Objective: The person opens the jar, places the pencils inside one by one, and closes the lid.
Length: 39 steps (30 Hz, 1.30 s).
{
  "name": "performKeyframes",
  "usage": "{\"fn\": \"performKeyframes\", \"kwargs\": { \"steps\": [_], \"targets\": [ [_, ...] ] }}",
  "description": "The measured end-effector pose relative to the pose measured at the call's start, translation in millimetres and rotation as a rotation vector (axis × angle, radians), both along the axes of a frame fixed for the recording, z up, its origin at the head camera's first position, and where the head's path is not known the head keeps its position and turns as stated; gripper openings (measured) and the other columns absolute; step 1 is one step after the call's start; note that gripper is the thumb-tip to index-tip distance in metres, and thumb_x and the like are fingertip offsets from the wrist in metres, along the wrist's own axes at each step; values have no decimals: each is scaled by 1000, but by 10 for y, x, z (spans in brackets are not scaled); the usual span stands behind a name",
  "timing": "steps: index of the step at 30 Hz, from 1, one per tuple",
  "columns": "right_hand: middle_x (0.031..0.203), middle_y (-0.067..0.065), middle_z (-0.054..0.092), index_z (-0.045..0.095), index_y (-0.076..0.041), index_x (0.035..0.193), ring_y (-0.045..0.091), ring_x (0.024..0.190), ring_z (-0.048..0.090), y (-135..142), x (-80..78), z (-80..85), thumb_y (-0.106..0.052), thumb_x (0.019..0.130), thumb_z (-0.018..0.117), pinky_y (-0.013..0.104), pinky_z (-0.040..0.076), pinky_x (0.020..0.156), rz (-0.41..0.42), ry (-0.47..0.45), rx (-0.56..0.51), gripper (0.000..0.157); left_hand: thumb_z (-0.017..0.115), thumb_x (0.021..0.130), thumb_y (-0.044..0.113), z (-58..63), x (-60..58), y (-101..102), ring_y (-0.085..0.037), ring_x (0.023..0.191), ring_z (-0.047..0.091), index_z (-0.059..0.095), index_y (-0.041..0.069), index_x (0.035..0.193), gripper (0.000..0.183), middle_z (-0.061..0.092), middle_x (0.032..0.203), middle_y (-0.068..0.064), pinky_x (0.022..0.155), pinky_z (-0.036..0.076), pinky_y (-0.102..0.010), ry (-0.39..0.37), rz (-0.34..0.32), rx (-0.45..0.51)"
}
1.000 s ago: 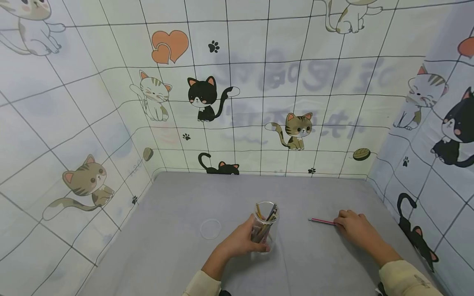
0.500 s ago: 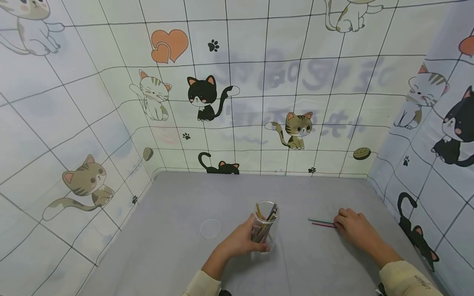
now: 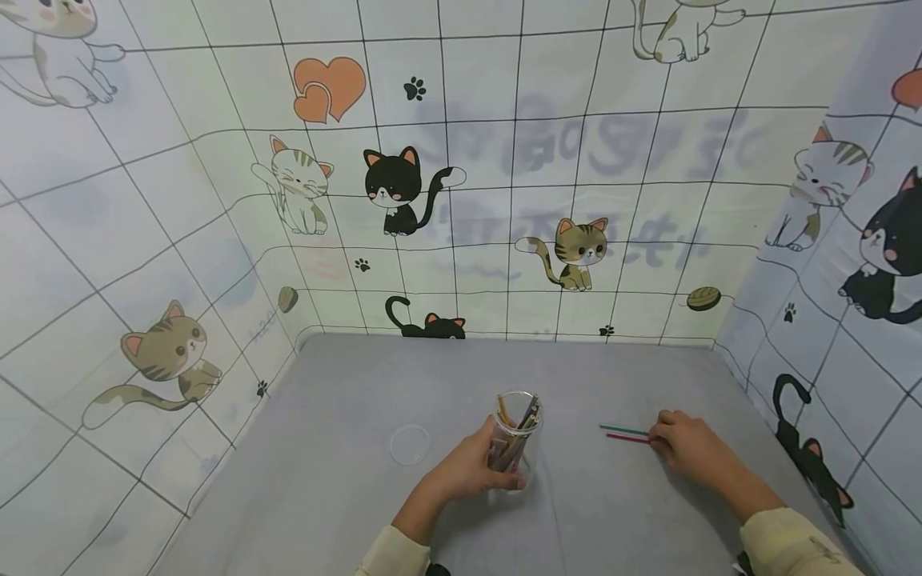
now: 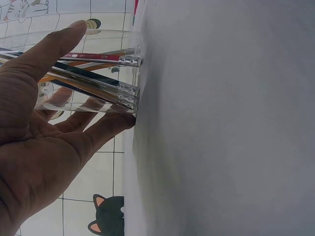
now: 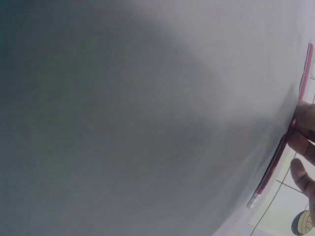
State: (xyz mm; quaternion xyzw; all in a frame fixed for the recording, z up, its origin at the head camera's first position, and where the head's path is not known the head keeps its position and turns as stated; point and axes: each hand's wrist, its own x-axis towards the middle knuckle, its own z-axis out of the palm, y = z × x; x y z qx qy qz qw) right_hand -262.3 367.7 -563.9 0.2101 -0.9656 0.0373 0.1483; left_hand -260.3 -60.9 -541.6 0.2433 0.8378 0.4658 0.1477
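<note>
My left hand grips a clear cup that stands upright on the grey cloth-covered surface. Several pencils lean inside it, their metal-banded ends down at the cup's base in the left wrist view; one is red, others dark green and yellow. Over to the right, my right hand has its fingertips on a red pencil and pinches it low at the surface. Just behind that lies a green pencil, nearly parallel, its right end hidden by the fingers. In the right wrist view, fingers meet the red pencil near its middle.
A clear round lid or ring lies flat to the left of the cup. Cat-printed, grid-lined sheets rise as walls at the back and both sides of the grey surface.
The green pencil has come into view behind the red one, and the two now lie slightly apart. My right fingers have shifted a little; my left hand and the cup stay put.
</note>
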Motion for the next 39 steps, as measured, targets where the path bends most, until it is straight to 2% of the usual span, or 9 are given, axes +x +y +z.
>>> {"fn": "performKeyframes", "kwargs": {
  "steps": [7,14,21,28,31,37,39],
  "targets": [
    [86,-11,60,77,-17,88,10,77,57,-21,0,45,-4,90,89,33,53,65,-6,-29,-26,18,98,85,29,5,0,-8,-28,138,66,43,27,157,91,70,147,-5,116,53,-56,4,3,-9],
    [87,-8,66,76,-11,94,12,80,63,-92,-8,226,0,94,83,38,58,71,-5,-86,-155,13,98,85,27,16,12,-4,-27,137,66,44,28,156,90,70,146,-5,116,53,-57,0,8,-11],
    [92,-8,70,75,-12,99,13,83,69,-149,-12,350,-1,95,84,37,61,73,20,-52,-212,14,98,85,27,18,8,-2,-28,138,66,42,24,159,93,70,147,-5,116,53,-58,-1,1,-7],
    [91,-10,67,79,-6,111,-4,78,58,-222,-4,420,3,93,84,26,58,65,108,52,-331,21,98,85,28,25,12,-3,-27,136,66,43,25,158,91,71,146,-5,115,53,-57,1,6,-14],
    [92,-10,67,80,-6,113,-7,78,55,-256,1,441,3,94,83,23,54,62,122,62,-381,22,98,85,28,15,11,-2,-27,136,66,41,23,160,95,70,146,-6,115,54,-56,4,6,-15],
    [98,-9,72,80,-11,113,2,85,69,-363,32,547,0,96,83,24,61,69,100,55,-448,20,99,83,31,-9,-4,-2,-25,135,67,39,21,163,100,70,145,-5,114,54,-53,11,10,-22],
    [99,-8,74,80,-10,113,8,88,74,-414,48,615,-2,97,83,26,64,72,87,47,-461,18,100,83,33,-10,-4,-1,-25,133,67,39,22,158,97,70,145,-6,113,54,-52,10,18,-25]
  ]
}}
